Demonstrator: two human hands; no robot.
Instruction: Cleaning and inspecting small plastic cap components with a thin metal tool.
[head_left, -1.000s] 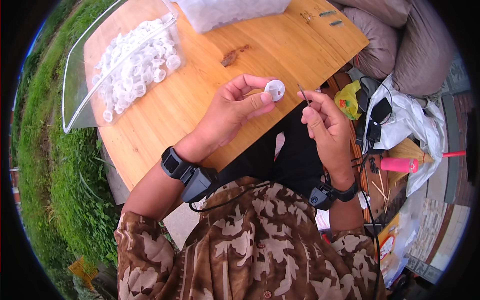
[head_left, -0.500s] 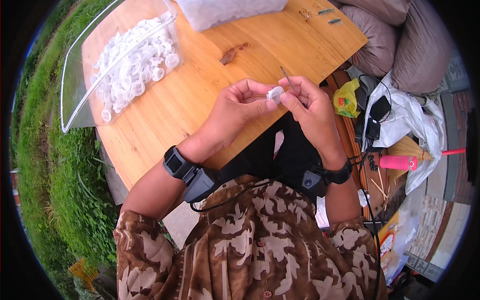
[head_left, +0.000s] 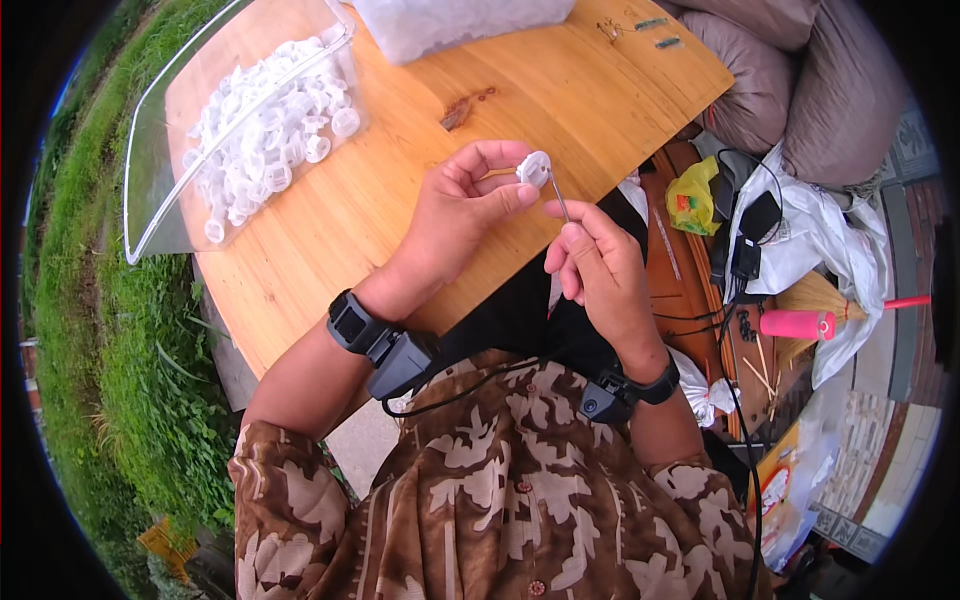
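Note:
Over the near right edge of the wooden table [head_left: 400,140], my left hand [head_left: 462,205] pinches a small round white plastic part [head_left: 534,169] between thumb and fingers. My right hand [head_left: 597,262] grips a thin metal rod-like tool [head_left: 558,192] by its lower end. The tool's upper tip meets the right side of the white part; whether it goes into it I cannot tell. To the left on the table, a clear plastic bin [head_left: 165,213] lies with a heap of similar white plastic parts [head_left: 270,125] in and before it.
A second translucent tub [head_left: 455,25] of white pieces stands at the table's far edge. A dark stain or knot [head_left: 458,112] marks the wood. On the right are stuffed brown sacks [head_left: 840,90], a yellow plastic bag [head_left: 692,198], a pink bottle [head_left: 797,324] and black cables.
My right hand has dropped lower and turned, with the tool now pointing up at the white part. My left hand has moved slightly up and left, with the part's round face turned.

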